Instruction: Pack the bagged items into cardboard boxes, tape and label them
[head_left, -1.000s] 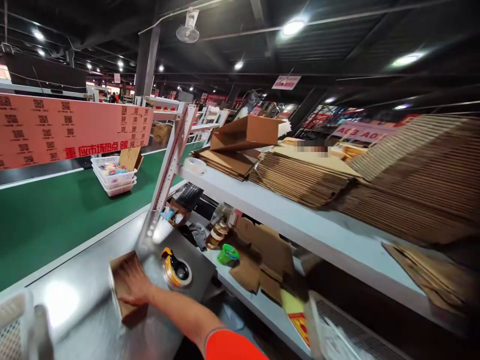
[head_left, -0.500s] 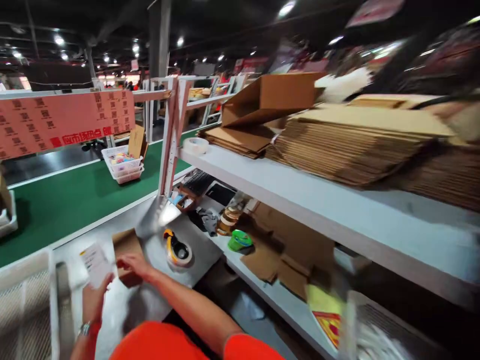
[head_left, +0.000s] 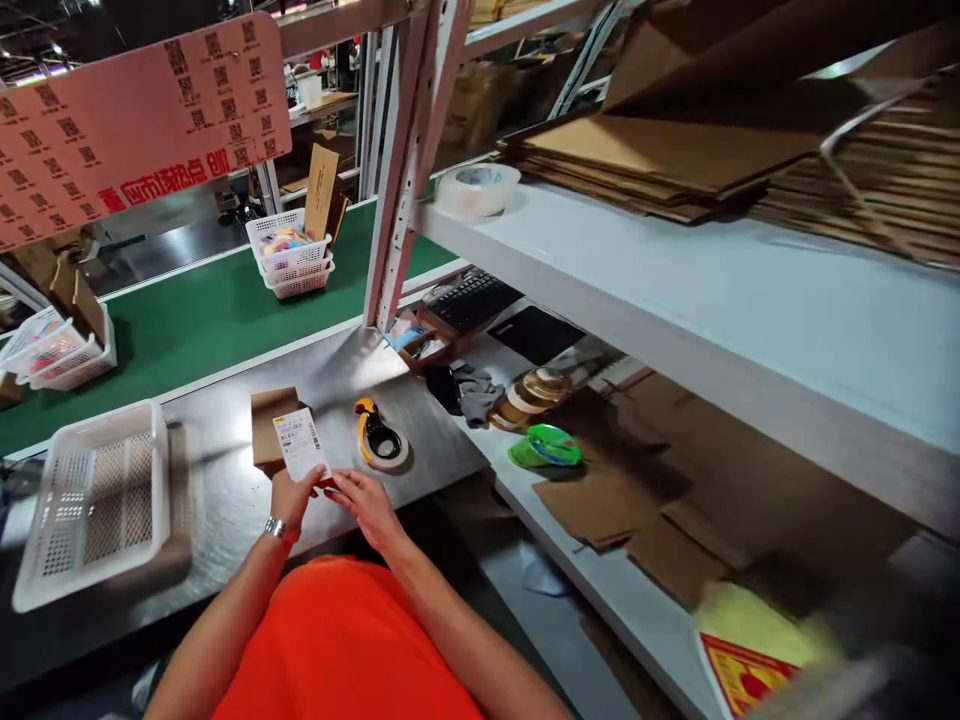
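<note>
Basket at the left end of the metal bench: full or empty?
Empty: the white basket shows its bare mesh bottom, nothing lying in it.

Left of the black, yellow-orange tape dispenser (head_left: 381, 440), the label (head_left: 298, 440) is white with dark print and a yellow corner mark, against a plain brown box (head_left: 268, 432) on the silvery grey tabletop (head_left: 225, 515). Farther left, the empty basket (head_left: 97, 505) is white with a pierced grid pattern, and beyond the dispenser the belt (head_left: 195, 305) is solid green. To its right are a bright green tub (head_left: 545, 447) and a yellow packet (head_left: 750, 640) with a red panel.
</note>
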